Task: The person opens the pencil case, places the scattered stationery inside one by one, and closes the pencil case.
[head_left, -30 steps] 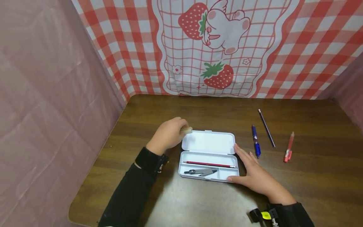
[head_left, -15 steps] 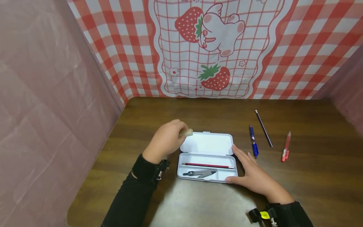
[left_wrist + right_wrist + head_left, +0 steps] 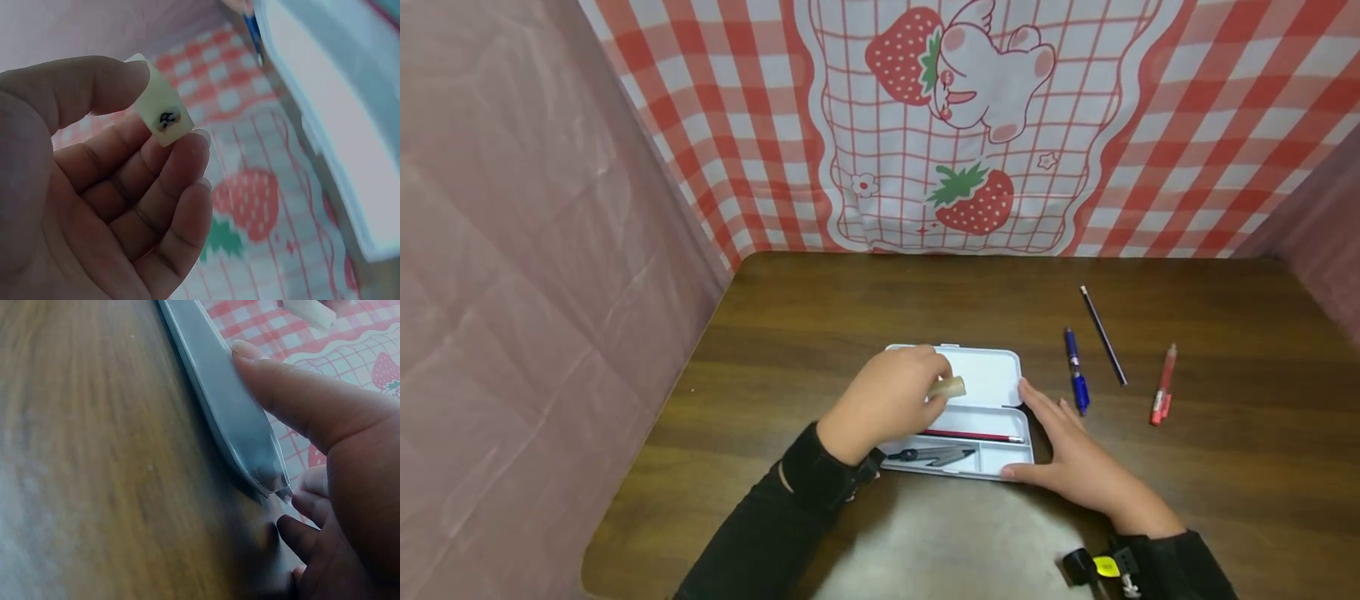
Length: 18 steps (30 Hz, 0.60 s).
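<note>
In the head view my left hand [image 3: 886,400] pinches a cream eraser [image 3: 949,387] above the opened white pencil case [image 3: 988,375]. The left wrist view shows a dark mark on the eraser's end, held between thumb and fingertips. Inside the case lie a red-and-black pencil [image 3: 977,436] in the long rear compartment and a grey drawing compass [image 3: 951,455] at the front. A small square compartment is at the front right. My right hand [image 3: 1078,471] is spread at the case's right end, thumb on the front wall, fingers by the lid's hinge side. The left hand hides the case's left part.
To the right of the case lie a blue pen [image 3: 1077,375], a dark pencil [image 3: 1103,335] and a red pen [image 3: 1163,385]. The wooden table [image 3: 760,333] ends at a checked cloth [image 3: 745,125] behind and a pink curtain [image 3: 535,292] at the left.
My left hand has carried the eraser right and toward me, from the lid's left corner to over the middle of the case. The right hand has stayed at the case.
</note>
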Motion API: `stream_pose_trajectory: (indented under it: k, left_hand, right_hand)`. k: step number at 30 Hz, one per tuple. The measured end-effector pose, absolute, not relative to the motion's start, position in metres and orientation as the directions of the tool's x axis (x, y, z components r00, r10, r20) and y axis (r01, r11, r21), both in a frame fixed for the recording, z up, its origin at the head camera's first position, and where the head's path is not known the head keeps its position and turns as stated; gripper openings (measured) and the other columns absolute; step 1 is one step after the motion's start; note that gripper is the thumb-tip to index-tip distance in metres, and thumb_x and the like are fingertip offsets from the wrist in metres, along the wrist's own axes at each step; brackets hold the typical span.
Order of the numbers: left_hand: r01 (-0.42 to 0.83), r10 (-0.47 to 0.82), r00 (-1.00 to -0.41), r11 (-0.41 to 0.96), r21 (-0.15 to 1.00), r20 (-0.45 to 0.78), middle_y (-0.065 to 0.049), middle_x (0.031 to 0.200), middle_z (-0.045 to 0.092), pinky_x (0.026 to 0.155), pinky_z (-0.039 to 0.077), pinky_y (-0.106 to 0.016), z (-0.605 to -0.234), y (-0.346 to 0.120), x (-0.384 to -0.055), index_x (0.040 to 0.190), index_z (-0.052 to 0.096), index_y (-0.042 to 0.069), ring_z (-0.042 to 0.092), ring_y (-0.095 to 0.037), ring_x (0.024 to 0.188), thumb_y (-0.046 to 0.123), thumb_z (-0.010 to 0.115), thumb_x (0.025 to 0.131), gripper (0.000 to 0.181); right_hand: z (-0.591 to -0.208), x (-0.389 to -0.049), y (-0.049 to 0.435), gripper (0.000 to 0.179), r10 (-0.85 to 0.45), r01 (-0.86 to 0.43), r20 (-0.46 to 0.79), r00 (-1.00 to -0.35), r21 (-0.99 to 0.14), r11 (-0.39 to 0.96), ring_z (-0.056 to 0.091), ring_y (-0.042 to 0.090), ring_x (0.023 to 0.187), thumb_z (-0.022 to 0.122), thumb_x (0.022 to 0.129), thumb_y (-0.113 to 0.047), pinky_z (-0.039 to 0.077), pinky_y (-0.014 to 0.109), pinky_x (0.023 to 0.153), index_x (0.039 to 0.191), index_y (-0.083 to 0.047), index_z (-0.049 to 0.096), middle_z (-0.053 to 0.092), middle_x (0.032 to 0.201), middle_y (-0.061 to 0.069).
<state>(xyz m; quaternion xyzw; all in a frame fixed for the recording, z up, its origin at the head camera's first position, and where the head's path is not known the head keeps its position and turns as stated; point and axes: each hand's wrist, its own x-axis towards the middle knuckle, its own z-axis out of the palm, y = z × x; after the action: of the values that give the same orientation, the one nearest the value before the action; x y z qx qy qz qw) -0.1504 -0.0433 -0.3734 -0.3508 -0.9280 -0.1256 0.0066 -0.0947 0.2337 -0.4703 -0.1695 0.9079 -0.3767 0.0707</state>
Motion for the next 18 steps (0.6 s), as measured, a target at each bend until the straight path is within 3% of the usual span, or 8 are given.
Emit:
stream_pose_trajectory:
  k: [5,18]
  left_hand:
    - [0.737,0.729,-0.674,0.655,0.166,0.118,0.008,0.089,0.064,0.074,0.05,-0.027,-0.384,-0.025,-0.14,0.104,0.072,0.015,0.056,-0.008,0.075,0.026,0.075,0.091,0.017]
    - [0.78,0.782,-0.623,0.619,0.095,0.016,0.009,0.091,0.064,0.073,0.05,-0.026,-0.399,0.003,-0.119,0.107,0.072,0.016,0.056,-0.004,0.075,0.029,0.074,0.092,0.02]
  right_hand:
    - [-0.473,-0.094,0.233,0.115,-0.375,-0.307,0.056,-0.925,-0.692,0.653,0.02,0.054,0.148,0.09,0.078,-0.046,0.003,0.067,0.117,0.161,-0.001,0.025,0.024,0.164,0.026]
    - [-0.474,-0.094,0.231,0.116,-0.389,-0.345,0.097,-0.916,-0.685,0.642,0.026,0.051,0.147,0.091,0.076,-0.045,0.003,0.066,0.118,0.16,0.003,0.026,0.026,0.164,0.027]
